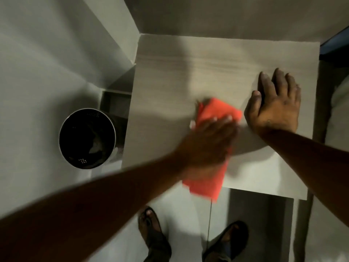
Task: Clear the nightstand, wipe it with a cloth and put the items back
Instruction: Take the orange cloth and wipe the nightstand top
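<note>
The nightstand (188, 69) has a pale wood-grain top with nothing standing on it. A red-orange cloth (217, 110) lies on its front half and hangs over the front edge. My left hand (207, 142) presses flat on the cloth, blurred with motion, fingers spread over it. My right hand (273, 104) rests palm down on the bare top to the right of the cloth, fingers apart, holding nothing.
A round black waste bin (86, 138) with a metal rim stands on the pale floor left of the nightstand. Walls close in behind and at the left. A bed edge (338, 118) borders the right side. My sandalled feet (153, 235) stand below the front edge.
</note>
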Demonstrator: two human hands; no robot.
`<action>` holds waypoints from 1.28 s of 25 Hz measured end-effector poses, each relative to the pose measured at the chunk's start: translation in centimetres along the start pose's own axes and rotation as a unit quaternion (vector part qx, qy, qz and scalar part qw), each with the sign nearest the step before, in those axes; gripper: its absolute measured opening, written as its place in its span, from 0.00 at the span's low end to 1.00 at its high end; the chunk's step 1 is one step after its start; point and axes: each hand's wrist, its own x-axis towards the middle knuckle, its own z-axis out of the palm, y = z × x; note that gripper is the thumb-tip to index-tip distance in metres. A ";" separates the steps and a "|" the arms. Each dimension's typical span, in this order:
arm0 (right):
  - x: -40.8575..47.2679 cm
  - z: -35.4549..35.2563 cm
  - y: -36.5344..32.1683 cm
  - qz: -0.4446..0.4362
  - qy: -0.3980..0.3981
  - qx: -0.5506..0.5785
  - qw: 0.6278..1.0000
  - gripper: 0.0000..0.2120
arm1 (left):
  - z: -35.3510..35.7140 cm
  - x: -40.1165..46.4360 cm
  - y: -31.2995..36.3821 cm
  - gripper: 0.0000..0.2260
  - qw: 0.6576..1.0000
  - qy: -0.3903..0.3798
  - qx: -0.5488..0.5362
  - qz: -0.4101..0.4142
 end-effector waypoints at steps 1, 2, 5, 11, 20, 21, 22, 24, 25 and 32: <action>-0.1 0.0 0.0 0.003 -0.002 0.001 1.000 0.28 | -0.3 -3.1 2.7 0.26 0.998 -0.046 0.000 0.033; -0.2 -0.1 0.0 0.004 -0.003 -0.002 1.000 0.28 | -0.8 -6.3 3.7 0.27 0.996 -0.079 -0.007 0.039; 0.0 0.1 0.3 0.002 -0.002 -0.007 1.000 0.28 | -2.0 -10.7 -3.0 0.28 0.995 -0.088 -0.019 -0.029; -0.3 -0.2 0.0 0.000 0.005 0.001 1.000 0.29 | -2.6 2.2 -20.8 0.29 0.967 -0.035 0.026 -0.250; -0.1 -0.1 -0.1 0.001 0.009 -0.003 1.000 0.29 | -1.8 -10.1 -4.1 0.28 0.988 -0.139 -0.034 0.054; 0.0 0.0 -0.2 0.001 0.005 -0.003 1.000 0.29 | -1.7 -8.0 -7.3 0.29 0.993 -0.117 -0.009 0.013; -0.1 0.0 -0.2 0.001 0.000 -0.003 1.000 0.29 | -1.7 -5.3 -11.1 0.30 0.993 -0.109 0.002 -0.050; -0.2 -0.1 0.1 0.003 0.002 -0.004 1.000 0.28 | -3.0 -0.9 -18.2 0.32 0.980 -0.102 0.018 -0.171; -0.3 0.0 0.2 0.001 0.001 -0.004 1.000 0.28 | -3.2 -0.1 -20.0 0.33 0.973 -0.087 0.026 -0.212; -0.1 -0.1 0.1 0.006 -0.017 -0.015 1.000 0.27 | -2.1 -8.7 -4.4 0.33 0.990 -0.119 0.013 -0.074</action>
